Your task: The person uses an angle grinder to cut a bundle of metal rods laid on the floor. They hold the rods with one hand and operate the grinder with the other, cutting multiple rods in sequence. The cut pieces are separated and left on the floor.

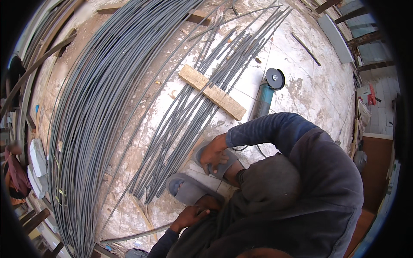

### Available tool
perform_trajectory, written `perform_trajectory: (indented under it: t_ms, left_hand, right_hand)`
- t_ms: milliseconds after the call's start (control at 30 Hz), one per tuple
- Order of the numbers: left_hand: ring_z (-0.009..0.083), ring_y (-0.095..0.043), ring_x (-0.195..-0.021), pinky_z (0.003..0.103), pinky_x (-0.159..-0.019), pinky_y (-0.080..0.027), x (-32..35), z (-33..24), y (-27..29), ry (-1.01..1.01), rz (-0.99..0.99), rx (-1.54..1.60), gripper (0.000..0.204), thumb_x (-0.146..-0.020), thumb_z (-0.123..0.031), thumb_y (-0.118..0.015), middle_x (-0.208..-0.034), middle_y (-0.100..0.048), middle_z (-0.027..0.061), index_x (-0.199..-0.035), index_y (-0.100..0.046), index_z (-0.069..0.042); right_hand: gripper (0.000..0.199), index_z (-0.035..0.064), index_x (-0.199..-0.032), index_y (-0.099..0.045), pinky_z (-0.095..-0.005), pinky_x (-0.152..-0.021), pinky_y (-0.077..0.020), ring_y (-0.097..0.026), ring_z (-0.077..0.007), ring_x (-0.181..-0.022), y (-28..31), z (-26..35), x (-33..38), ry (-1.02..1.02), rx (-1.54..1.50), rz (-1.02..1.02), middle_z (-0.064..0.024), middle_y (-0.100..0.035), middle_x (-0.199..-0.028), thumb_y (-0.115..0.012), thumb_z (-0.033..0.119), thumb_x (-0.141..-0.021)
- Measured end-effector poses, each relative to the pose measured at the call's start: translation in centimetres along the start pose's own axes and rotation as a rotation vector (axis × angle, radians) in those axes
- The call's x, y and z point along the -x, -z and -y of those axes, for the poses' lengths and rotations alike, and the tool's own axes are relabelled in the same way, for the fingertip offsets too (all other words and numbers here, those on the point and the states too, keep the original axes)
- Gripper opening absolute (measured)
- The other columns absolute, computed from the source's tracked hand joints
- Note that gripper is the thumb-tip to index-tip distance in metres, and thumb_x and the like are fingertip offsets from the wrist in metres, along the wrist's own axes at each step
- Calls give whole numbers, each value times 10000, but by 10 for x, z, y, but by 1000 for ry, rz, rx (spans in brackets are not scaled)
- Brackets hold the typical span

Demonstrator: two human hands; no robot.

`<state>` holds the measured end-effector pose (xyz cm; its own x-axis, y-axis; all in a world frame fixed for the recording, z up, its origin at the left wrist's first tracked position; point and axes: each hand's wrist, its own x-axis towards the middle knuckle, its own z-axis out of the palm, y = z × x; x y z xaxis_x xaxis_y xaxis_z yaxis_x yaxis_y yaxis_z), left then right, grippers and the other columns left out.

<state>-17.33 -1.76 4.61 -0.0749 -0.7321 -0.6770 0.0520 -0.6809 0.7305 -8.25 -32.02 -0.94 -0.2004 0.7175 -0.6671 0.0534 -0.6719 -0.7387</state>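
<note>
My right hand [214, 153] hangs over the grey slipper [198, 151] on my right foot, its fingers loosely bent and apart, with nothing seen in them. Lower down, my left hand [189, 216] rests close to my left ankle, above the other grey slipper [188, 189]; its fingers are loose and hold nothing visible. Beyond my feet lies a sheaf of cut steel rods [172, 133]. A rough wooden block [213, 93] lies across them. To its right, an angle grinder [265, 99] with a dark disc [275, 78] rests on the floor, partly hidden by my sleeve.
A large bundle of long steel rods [107, 90] curves along the left. One short rod [306, 49] lies apart at the far right. White blocks [38, 159] and a person in maroon clothing [18, 174] are at the left rim. A brown panel [375, 172] stands at right.
</note>
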Motion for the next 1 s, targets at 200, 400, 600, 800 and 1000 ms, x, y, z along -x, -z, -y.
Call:
perform_trajectory:
  t_ms: [200,400,600,800,1000]
  left_hand:
    - [388,-668,-924,428,-842,-500,7,-3,13,-85,98,-2,454,-999,-438,-525,-983,-686,235,-1109,-681,-26]
    - [343,-669,-808,411,-737,-514,17,-10,12,-35,-5,97,413,-982,-420,-592,-894,-692,186,-1018,-675,-17]
    - [391,-674,-797,483,-641,-516,-18,-13,-21,-204,-583,-312,277,-924,-325,-677,-838,-685,196,-979,-629,-59]
    - [385,-662,-674,480,-578,-509,-49,1,-5,-357,-632,-290,230,-916,-326,-684,-704,-656,165,-922,-637,-100]
    - [370,-658,-662,479,-620,-500,-49,20,23,-331,-579,-524,412,-910,-499,-643,-702,-653,164,-943,-659,-88]
  right_hand:
    - [502,190,-1449,-491,-409,-637,-584,-738,-284,-723,1,3,2,-19,-5,-2,-155,-734,-830,-606,265,-966]
    - [502,187,-1445,-492,-398,-564,-575,-731,-275,-669,-4,-10,-10,62,15,-11,-152,-725,-755,-609,272,-965]
    - [503,195,-1456,-472,-398,-639,-606,-740,-298,-743,-3,-1,4,-4,7,8,-175,-734,-827,-592,277,-974]
    - [496,221,-1463,-466,-400,-653,-610,-741,-294,-738,-3,-7,-1,-28,34,31,-166,-734,-819,-573,288,-984]
    - [484,214,-1448,-488,-373,-547,-579,-716,-257,-623,-1,-4,-7,18,56,-2,-124,-699,-673,-592,283,-981]
